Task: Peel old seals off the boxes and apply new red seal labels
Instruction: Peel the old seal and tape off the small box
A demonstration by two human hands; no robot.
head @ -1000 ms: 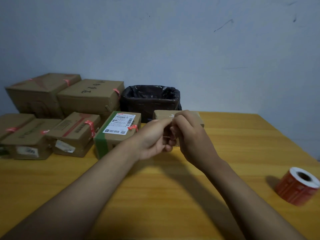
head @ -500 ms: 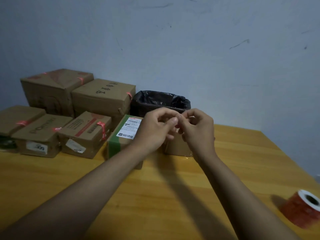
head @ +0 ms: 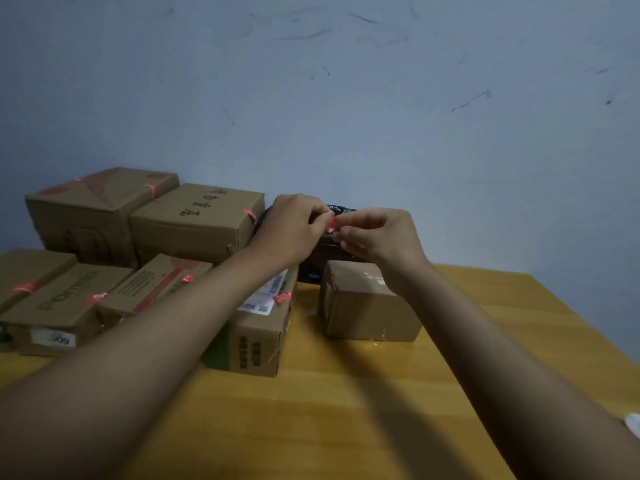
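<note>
Both hands raised at centre frame, above the far edge of the surface [head: 346, 410], pinching a small red seal [head: 331, 224] between them: left hand [head: 294, 230] with fingers curled on the seal's left end, right hand [head: 377, 237] with fingertips closed on its right end. Seal crumpled, held in the air with its long axis running roughly left to right between the two grips; whether a peeled old seal or a fresh label, impossible to tell from here. Directly behind the hands, partly hidden, a black-lined bin [head: 341, 210]. Below and slightly right of the seal, nearer the right hand, a plain box [head: 363, 306] with no red seal visible on its top. To the left of that, under the left forearm, a box with a white shipping label [head: 256, 341] and a red seal at its edge. At left and upper left of frame, a cluster of further boxes [head: 194, 216], each with red seals showing at the seams. At the lower right corner, only a pale sliver of the label roll [head: 633, 424]. Likely next, by the look of it: either a short drop backward into the bin, or a downward move onto the plain box, the right hand being the closer of the two.
</note>
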